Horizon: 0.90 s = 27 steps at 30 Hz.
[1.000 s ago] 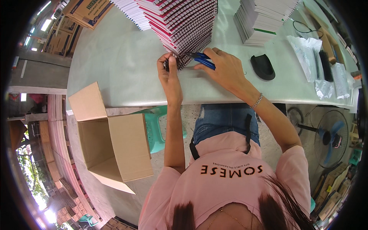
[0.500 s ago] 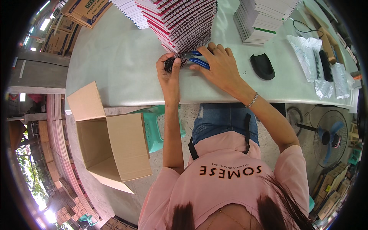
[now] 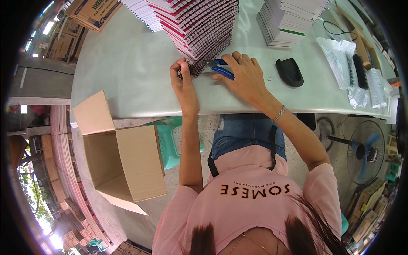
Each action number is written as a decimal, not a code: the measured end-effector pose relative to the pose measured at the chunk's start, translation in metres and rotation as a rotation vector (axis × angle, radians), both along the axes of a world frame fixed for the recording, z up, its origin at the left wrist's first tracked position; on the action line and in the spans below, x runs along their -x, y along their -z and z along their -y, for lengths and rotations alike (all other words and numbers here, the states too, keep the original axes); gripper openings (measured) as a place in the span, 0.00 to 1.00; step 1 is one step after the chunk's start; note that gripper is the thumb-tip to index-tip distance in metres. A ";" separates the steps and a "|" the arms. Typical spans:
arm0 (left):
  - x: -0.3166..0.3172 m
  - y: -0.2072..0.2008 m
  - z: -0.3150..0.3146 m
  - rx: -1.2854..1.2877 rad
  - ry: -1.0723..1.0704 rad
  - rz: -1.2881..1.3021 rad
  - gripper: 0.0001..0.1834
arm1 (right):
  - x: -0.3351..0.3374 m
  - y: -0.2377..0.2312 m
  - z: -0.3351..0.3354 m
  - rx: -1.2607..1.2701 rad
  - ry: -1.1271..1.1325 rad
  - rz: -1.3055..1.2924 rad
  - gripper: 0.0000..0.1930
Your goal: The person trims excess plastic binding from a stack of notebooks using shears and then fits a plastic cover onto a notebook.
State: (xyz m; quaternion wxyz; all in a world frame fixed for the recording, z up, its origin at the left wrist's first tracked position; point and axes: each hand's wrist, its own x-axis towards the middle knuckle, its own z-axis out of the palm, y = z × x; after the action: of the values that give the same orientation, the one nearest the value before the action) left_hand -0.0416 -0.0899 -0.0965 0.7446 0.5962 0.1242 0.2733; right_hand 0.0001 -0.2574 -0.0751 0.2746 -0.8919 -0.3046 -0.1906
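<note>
A tall stack of wire-bound notebooks with red and white edges stands before me on the table. At its near corner, my left hand is closed on dark wire binding; its fingers partly cover the wire. My right hand is wrapped around blue-handled pliers. Their handles are spread, and the jaws point left toward the wire, slightly apart from it. A small bit of cut wire lies on the table, right of my right hand. Beyond that bit sits a black, rounded tray-like piece.
Behind on the right is a stack of white-paged books. Plastic-wrapped binding coils lie at the table's right end. An open cardboard box and a green stool stand below the table edge; a fan is at right.
The pliers' jaws have drawn back a little from the wire. My left hand has shifted slightly left, its fingers now more upright, and the dark wire bunch shows less between them.
</note>
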 end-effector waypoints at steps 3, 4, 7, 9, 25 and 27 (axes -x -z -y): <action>0.001 -0.008 0.004 0.131 0.026 0.033 0.19 | 0.000 0.002 0.000 -0.004 0.015 0.045 0.27; 0.001 -0.005 0.002 0.063 0.035 0.033 0.19 | 0.000 0.002 -0.002 -0.010 0.013 0.043 0.28; 0.002 0.004 -0.006 -0.080 0.068 0.013 0.18 | -0.001 0.001 -0.005 0.005 0.005 0.036 0.28; 0.002 0.006 -0.008 -0.096 0.096 -0.021 0.17 | -0.001 0.004 -0.007 -0.006 0.007 0.072 0.28; 0.004 0.007 -0.008 -0.176 0.025 -0.055 0.13 | 0.006 -0.011 -0.006 -0.005 -0.007 -0.291 0.25; 0.004 0.008 -0.008 -0.135 0.017 -0.050 0.14 | 0.003 -0.001 -0.002 -0.015 -0.014 -0.196 0.25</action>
State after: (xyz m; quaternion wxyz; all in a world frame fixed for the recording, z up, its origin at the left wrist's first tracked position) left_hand -0.0455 -0.0814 -0.1043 0.7018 0.6526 0.1189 0.2596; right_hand -0.0029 -0.2554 -0.0743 0.3113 -0.9020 -0.2808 -0.1029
